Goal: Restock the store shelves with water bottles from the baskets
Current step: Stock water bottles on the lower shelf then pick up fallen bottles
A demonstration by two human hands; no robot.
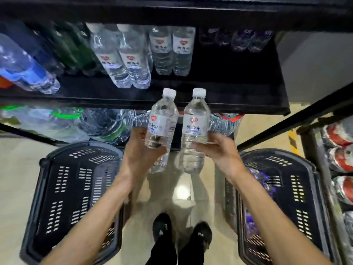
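Fingers (pixel 157 151) round two water bottles (pixel 162 119) (pixel 195 121); two baskets (pixel 63 188) (pixel 305 188) below.

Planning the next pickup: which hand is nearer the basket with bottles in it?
Right. The right hand, gripping a bottle, is just left of that basket; the left hand, gripping another bottle, is farther left, beyond both bottles.

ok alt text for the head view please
Two white-capped water bottles are held caps up, one in the left hand, one in the right hand, before a dark shelf of matching bottles. Black baskets flank the person's feet on the floor.
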